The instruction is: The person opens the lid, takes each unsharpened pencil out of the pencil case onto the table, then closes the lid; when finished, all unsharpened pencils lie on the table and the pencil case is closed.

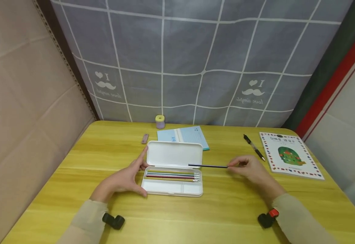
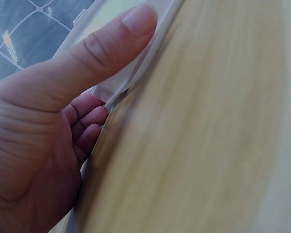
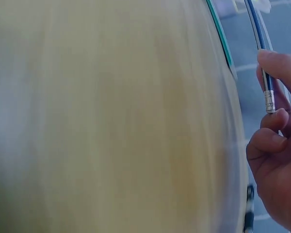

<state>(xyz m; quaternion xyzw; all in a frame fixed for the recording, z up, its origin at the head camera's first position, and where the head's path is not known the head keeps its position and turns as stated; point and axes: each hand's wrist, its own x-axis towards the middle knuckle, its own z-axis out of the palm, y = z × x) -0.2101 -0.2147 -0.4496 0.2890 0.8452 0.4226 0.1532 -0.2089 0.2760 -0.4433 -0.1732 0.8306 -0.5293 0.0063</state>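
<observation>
A white pencil case [image 1: 162,187] stands with its lid [image 1: 174,153] raised at the middle of the table. Several pencils [image 1: 171,177] lie side by side in its rear part. My left hand [image 1: 125,178] holds the case at its left end, thumb by the front corner and fingers near the lid. In the left wrist view the thumb [image 2: 106,48] crosses the case's edge. Between thumb and fingers my right hand [image 1: 252,169] pinches a dark striped pencil [image 1: 209,166] near its metal-capped end [image 3: 269,99]. The pencil's other end reaches level across the lid's lower right.
Behind the case lie a light blue notebook [image 1: 192,134] and a pink eraser [image 1: 145,138]. A yellow-and-purple cylinder [image 1: 160,122] stands at the table's back edge. Rightward are a black pen [image 1: 254,147] and a picture book [image 1: 291,156]. A grey grid curtain [image 1: 183,47] hangs behind.
</observation>
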